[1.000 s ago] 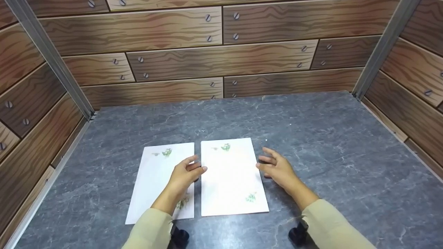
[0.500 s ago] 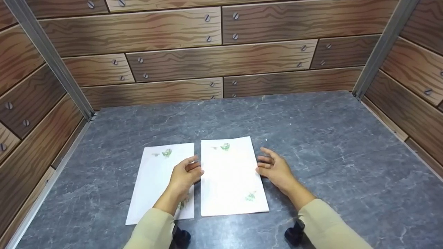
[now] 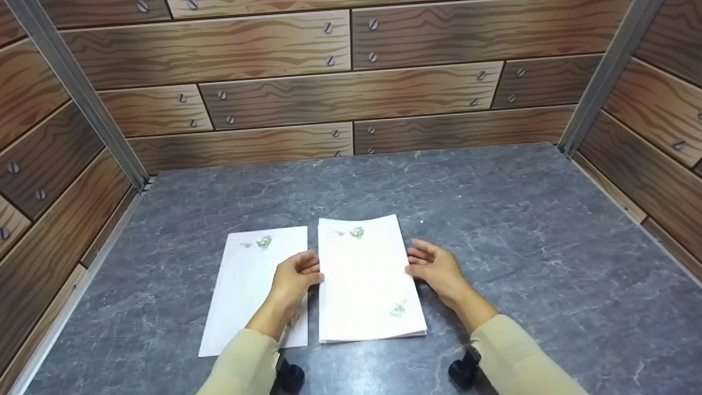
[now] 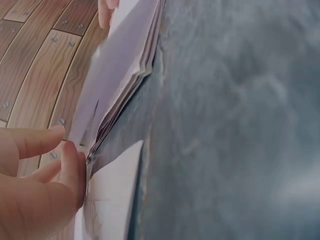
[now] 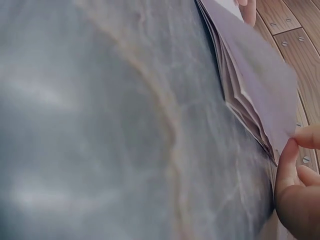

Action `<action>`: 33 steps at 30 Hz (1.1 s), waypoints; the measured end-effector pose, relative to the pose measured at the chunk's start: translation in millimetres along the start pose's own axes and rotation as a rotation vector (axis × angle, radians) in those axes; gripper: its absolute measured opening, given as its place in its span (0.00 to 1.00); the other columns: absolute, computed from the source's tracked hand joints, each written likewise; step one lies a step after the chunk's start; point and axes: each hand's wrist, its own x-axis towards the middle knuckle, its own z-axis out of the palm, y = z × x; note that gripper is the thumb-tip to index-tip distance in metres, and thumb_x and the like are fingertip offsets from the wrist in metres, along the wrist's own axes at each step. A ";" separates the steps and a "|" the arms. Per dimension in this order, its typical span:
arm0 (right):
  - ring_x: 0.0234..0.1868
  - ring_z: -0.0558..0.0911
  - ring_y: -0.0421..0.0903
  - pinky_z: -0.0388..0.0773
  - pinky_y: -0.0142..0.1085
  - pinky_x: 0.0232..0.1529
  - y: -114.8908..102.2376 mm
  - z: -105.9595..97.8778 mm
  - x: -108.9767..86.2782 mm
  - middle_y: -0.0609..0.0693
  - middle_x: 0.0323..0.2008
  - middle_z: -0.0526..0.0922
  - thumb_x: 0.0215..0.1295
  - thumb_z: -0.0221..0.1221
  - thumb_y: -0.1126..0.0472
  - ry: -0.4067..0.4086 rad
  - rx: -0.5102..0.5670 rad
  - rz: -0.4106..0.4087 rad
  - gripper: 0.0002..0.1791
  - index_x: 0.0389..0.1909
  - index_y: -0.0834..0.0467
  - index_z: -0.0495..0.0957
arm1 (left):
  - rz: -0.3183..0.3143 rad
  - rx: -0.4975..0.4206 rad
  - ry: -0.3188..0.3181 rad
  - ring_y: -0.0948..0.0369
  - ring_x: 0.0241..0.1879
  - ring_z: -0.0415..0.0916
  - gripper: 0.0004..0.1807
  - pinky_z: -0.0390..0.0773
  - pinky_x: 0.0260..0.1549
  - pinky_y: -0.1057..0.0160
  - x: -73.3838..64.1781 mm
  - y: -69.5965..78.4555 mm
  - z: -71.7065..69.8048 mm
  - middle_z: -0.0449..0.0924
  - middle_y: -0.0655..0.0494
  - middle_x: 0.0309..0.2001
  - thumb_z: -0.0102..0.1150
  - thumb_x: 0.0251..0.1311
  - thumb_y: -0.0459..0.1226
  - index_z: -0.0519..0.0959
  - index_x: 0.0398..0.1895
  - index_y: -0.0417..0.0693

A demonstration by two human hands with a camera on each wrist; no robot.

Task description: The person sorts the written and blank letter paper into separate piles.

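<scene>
A stack of white paper sheets [image 3: 364, 274] with small green prints at top and lower right lies between my hands. My left hand [image 3: 293, 282] pinches its left edge between thumb and fingers, and my right hand [image 3: 441, 274] does the same at the right edge. The sheets bow a little, and their layers fan apart in the left wrist view [image 4: 120, 65] and the right wrist view [image 5: 250, 65]. Left of this stack lies a second white paper [image 3: 247, 285] with similar prints, partly hidden under my left forearm.
Everything lies on a dark grey marbled tabletop [image 3: 493, 247]. Wood-patterned walls [image 3: 274, 55] stand at the back and both sides, with metal posts [image 3: 609, 82] in the corners. A narrow gap separates the two papers.
Both hands have closed in on the edges of the right-hand stack. Its top edge has risen slightly and curved, and layers now show at its lower right corner.
</scene>
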 end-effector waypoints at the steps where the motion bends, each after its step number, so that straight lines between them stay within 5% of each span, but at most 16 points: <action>1: 0.53 0.76 0.54 0.79 0.30 0.43 0.4 0.2 0.5 0.68 0.56 0.72 0.54 0.58 0.81 0.001 0.005 0.001 0.33 0.64 0.73 0.63 | -0.001 -0.002 0.000 0.49 0.54 0.73 0.30 0.76 0.50 0.64 -0.1 0.0 -0.2 0.73 0.38 0.55 0.58 0.53 0.18 0.67 0.62 0.28; 16: 0.37 0.81 0.45 0.81 0.33 0.36 2.2 0.3 2.5 0.59 0.44 0.80 0.57 0.58 0.77 -0.001 0.067 0.047 0.22 0.56 0.71 0.73 | -0.024 -0.043 -0.021 0.55 0.42 0.77 0.23 0.81 0.41 0.62 -1.5 0.3 -2.3 0.76 0.41 0.48 0.54 0.59 0.20 0.70 0.59 0.29; 33: 0.34 0.80 0.45 0.81 0.33 0.33 -2.4 6.3 6.2 0.58 0.41 0.79 0.58 0.58 0.77 0.013 0.095 0.047 0.21 0.55 0.69 0.74 | -0.021 -0.020 0.025 0.59 0.34 0.77 0.22 0.80 0.31 0.66 -0.1 8.3 -11.6 0.78 0.45 0.43 0.57 0.59 0.22 0.74 0.58 0.34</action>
